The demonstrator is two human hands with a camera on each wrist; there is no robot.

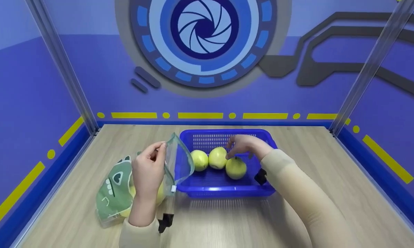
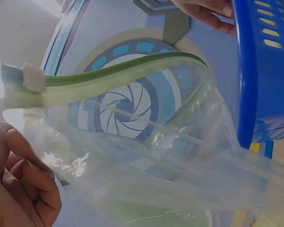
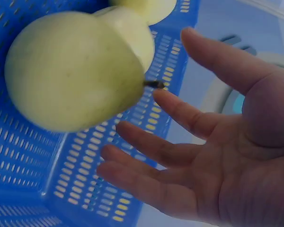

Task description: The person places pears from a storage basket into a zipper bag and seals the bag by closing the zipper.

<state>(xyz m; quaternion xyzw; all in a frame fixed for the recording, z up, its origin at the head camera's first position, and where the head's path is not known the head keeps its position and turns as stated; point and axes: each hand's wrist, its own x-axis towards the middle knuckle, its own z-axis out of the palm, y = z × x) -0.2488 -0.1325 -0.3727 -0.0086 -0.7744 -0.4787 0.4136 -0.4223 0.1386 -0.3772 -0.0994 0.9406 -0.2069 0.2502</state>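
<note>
My left hand [image 1: 148,168] pinches the edge of a clear slider zip bag [image 1: 114,187] printed with a green cartoon face. The bag's mouth gapes toward the basket, its green zip strip [image 2: 128,66] bowed and its white slider [image 2: 34,78] at one end. Yellow-green fruit shows inside the bag, partly hidden behind my left wrist. Three yellow-green pears, a left one [image 1: 199,160], a middle one [image 1: 217,158] and a right one [image 1: 236,168], lie in a blue basket [image 1: 224,191]. Over the right pear, my right hand [image 3: 217,156] spreads its fingers near the stem [image 3: 154,84], holding nothing.
The basket has slotted walls and stands on a wood-grain table [image 1: 220,224], right of the bag. Blue printed panels [image 1: 207,103] close off the back and both sides, with metal posts [image 1: 365,69] at the corners.
</note>
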